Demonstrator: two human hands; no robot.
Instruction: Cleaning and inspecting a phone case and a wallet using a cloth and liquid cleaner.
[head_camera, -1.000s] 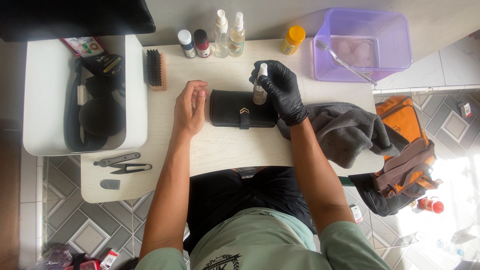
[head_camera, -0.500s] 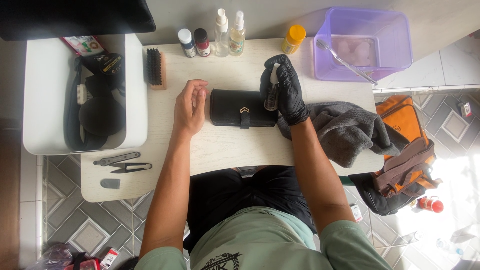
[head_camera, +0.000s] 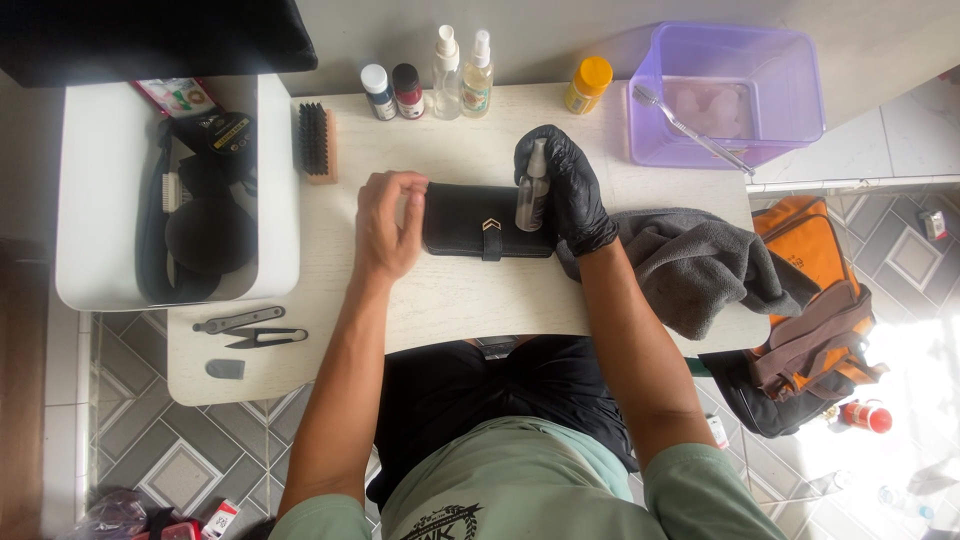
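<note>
With my bare left hand resting open against the black wallet lying mid-tabletop, I keep my gloved right hand's grip closed on the small spray bottle, nozzle angled squarely at the leather for even coverage.

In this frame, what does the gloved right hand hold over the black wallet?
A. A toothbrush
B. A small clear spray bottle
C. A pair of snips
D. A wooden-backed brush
B. The right hand, in a black glove, grips a small clear spray bottle above the black wallet; the brush, toothbrush and snips all lie untouched elsewhere.
</note>
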